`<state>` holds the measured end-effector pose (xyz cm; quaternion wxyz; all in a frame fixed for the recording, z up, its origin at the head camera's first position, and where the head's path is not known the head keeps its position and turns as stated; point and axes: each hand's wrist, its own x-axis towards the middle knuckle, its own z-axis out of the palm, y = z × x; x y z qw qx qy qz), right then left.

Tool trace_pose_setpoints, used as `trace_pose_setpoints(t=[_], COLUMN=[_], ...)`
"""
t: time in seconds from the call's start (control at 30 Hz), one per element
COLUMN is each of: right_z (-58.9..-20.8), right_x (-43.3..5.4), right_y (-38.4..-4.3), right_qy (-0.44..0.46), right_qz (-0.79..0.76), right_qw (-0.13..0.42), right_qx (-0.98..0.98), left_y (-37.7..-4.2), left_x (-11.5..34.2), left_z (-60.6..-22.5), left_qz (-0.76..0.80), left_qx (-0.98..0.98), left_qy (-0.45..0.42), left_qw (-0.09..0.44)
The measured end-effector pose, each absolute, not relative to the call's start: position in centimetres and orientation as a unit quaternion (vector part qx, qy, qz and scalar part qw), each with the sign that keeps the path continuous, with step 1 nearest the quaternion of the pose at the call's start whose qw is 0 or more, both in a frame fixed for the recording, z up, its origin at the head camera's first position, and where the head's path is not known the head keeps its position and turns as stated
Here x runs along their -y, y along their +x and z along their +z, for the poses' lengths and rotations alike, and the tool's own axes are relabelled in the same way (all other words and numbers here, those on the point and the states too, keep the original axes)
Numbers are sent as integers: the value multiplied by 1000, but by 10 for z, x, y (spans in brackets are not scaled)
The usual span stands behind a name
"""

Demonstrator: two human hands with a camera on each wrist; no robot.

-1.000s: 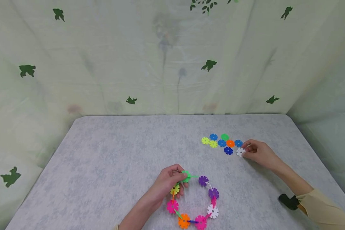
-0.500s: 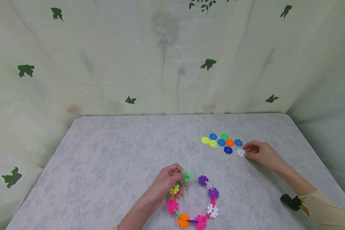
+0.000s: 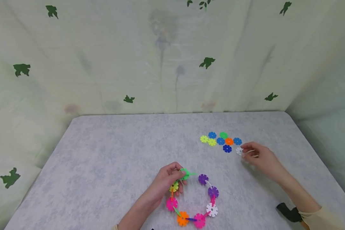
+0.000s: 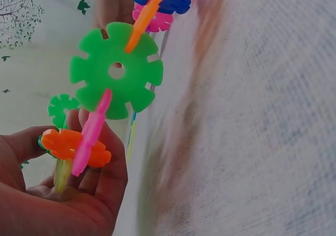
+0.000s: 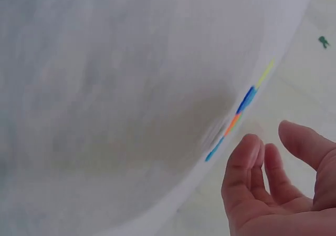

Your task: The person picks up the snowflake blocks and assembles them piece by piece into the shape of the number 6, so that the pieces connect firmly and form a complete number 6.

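Note:
My left hand [image 3: 165,180] pinches a green notched plastic disc [image 3: 185,174] between thumb and fingers. This disc ends one side of a looped chain of interlocked snowflake discs; a purple disc [image 3: 203,179] ends the other, with a gap between them. In the left wrist view, an orange disc [image 4: 63,143] of the chain sits by the palm, and another green disc [image 4: 100,62] is closer to the camera. My right hand [image 3: 263,158] hovers by a loose white disc [image 3: 239,151], its fingertips partly covering it. The right wrist view shows thumb and fingers apart, holding nothing.
Beside the white disc, several loose discs lie flat in a cluster, among them an orange disc [image 3: 229,141] and a dark blue disc [image 3: 227,149]. A pale patterned curtain [image 3: 103,64] stands behind the grey table [image 3: 109,153]. A black strap piece [image 3: 288,212] shows at the right wrist.
The right thumb and fingertips have parted, and the hand has shifted slightly nearer the front. The white disc stays beside the cluster. The left hand keeps its pinch; the head view has tilted slightly.

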<state>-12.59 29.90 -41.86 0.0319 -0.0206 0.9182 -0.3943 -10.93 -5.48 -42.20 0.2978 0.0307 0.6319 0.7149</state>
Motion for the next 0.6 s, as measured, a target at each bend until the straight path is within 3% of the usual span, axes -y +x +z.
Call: trace_pose_setpoints(t=[0.13, 0.6], right_z=[-415, -416], right_x=[-281, -208], right_y=[-114, -101], right_qy=[-24, -91], right_qz=[-406, -417], right_qw=[48, 183], right_qx=[-912, -886], left_y=[-109, -107], left_x=[54, 52], left_z=[-420, -422], left_qz=[713, 716], left_qx=[-633, -636], left_qy=[25, 21], left_qw=[300, 286])
